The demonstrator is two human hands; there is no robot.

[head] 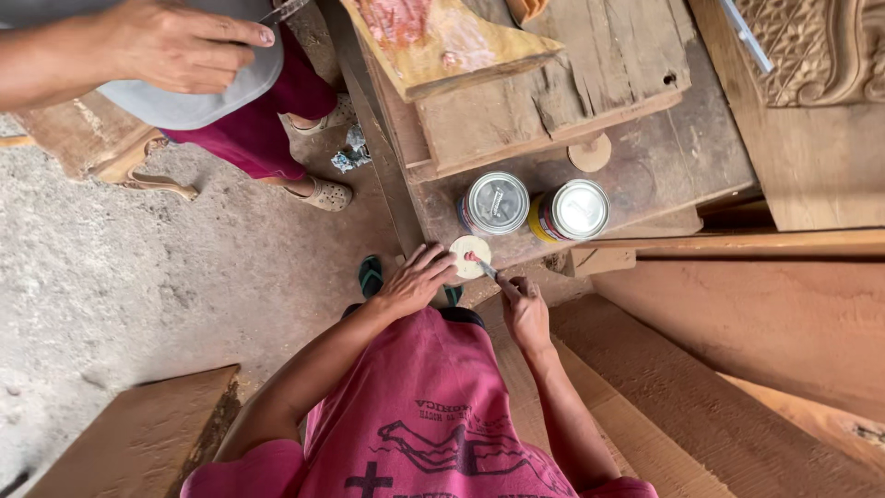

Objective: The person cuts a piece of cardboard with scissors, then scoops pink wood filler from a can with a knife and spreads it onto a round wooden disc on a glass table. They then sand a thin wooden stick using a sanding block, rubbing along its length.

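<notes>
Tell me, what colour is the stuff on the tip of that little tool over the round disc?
Pinkish red paste on the thin tool's tip, seen in the head view.
</notes>
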